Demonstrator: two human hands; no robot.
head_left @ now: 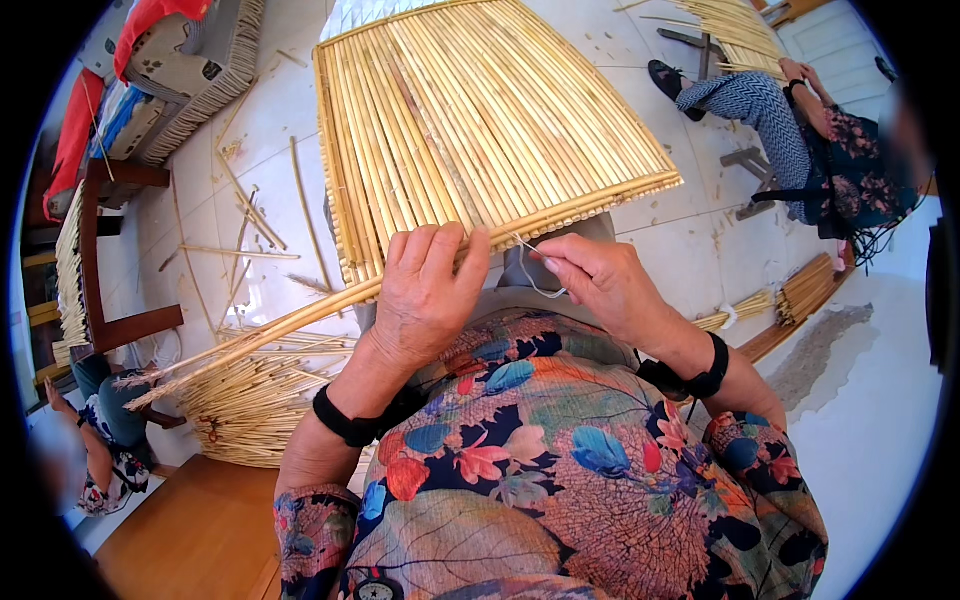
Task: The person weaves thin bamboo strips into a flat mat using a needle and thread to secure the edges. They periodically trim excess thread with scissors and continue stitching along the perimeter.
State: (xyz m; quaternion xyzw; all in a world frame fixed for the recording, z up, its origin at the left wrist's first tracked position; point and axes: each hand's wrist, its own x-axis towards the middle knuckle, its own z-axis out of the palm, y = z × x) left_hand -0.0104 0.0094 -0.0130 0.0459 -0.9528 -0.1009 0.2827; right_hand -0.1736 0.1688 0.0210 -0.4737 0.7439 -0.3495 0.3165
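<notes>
A flat panel of straw-coloured reed stalks (490,110) rests over my lap, its stalks lying side by side inside a reed border. Along its near edge runs a bundle of long reeds (270,325), whose loose ends stick out to the left. My left hand (425,280) is wrapped over this near edge, fingers on top, pressing the border reeds to the panel. Just right of it, my right hand (600,280) pinches a thin white cord (540,290). The cord loops below the border and meets it near my left fingertips.
Loose reeds (255,400) lie heaped at the left beside a wooden table (190,530). More stalks (305,210) are scattered on the tiled floor. A person (830,150) sits at the right handling another reed panel (735,30); another person (110,420) is at the far left.
</notes>
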